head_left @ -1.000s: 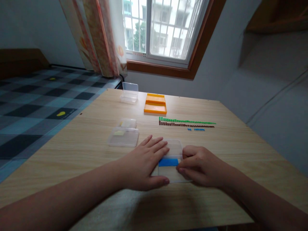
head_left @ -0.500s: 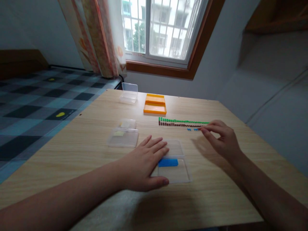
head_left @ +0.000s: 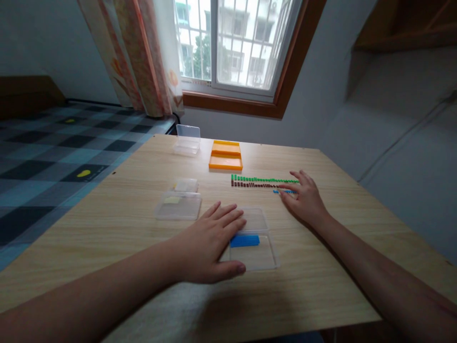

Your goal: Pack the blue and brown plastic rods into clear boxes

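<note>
My left hand (head_left: 207, 244) spread flat over the left side of an open clear plastic case (head_left: 254, 259), blue block (head_left: 244, 240) lying inside the case, my right hand (head_left: 302, 196) half open beyond the case to the right, over small blue pieces (head_left: 275, 192), any hold I cannot tell

My feed is dim, lit from the washed-out window (head_left: 243, 50) at top centre. I see pale sheen on the far desk (head_left: 114, 214), soft shadow below the left hand (head_left: 209, 240), and stretched frame edges.
</note>
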A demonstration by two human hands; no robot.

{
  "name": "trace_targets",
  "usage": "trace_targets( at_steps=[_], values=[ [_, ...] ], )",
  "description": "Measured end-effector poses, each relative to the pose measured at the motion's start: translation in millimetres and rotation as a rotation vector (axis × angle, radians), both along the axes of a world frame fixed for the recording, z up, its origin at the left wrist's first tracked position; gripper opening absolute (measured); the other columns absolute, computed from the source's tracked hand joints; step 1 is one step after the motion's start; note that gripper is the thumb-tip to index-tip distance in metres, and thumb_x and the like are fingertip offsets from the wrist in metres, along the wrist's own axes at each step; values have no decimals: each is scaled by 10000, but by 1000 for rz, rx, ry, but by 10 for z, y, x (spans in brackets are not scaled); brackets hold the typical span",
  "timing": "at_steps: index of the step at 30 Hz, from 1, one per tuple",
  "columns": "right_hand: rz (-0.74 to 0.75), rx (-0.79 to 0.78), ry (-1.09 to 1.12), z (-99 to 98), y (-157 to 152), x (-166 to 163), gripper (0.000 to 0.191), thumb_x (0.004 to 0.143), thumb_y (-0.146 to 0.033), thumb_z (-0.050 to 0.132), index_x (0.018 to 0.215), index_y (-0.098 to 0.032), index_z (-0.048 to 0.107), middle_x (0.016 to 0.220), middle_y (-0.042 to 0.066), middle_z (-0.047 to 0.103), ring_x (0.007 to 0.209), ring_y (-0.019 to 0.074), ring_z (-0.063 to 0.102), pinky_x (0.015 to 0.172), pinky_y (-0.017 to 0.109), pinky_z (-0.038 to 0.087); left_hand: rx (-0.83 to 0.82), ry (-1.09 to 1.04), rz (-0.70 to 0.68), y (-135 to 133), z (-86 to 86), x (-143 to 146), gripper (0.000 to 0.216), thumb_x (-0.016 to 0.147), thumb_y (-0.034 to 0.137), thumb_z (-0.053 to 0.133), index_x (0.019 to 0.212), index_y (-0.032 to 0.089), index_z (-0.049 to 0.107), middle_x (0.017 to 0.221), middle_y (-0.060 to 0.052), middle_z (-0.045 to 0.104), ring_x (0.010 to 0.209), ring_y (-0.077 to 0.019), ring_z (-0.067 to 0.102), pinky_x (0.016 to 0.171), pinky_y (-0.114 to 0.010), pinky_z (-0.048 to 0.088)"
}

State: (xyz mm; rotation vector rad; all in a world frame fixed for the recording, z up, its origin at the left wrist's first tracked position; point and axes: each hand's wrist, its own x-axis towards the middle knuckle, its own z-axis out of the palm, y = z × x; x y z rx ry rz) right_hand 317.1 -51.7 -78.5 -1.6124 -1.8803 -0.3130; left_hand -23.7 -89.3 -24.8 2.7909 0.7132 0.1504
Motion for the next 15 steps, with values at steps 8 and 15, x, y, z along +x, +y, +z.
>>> trace_targets(
  at_steps=[8,15],
  values=[
    [-46,-68,-63,-6,2,-6,183,875,-342,705,903,-232,849,1481,131,578,1465,419,389,1176,640,320,1,17,-6,6,5,-9,857,893,658,644,1524,108,462,1626,-228,389,1529,-441,308,1236,-676,184],
    [-41,-59,-36,5,15,-43,151,865,-339,723,858,-248,843,1458,109,600,1459,411,392,1168,653,315,8,62,-2,14,19,-2,869,900,674,617,1539,111,444,1637,-223,372,1539,-427,291,1243,-659,181]
  ],
)
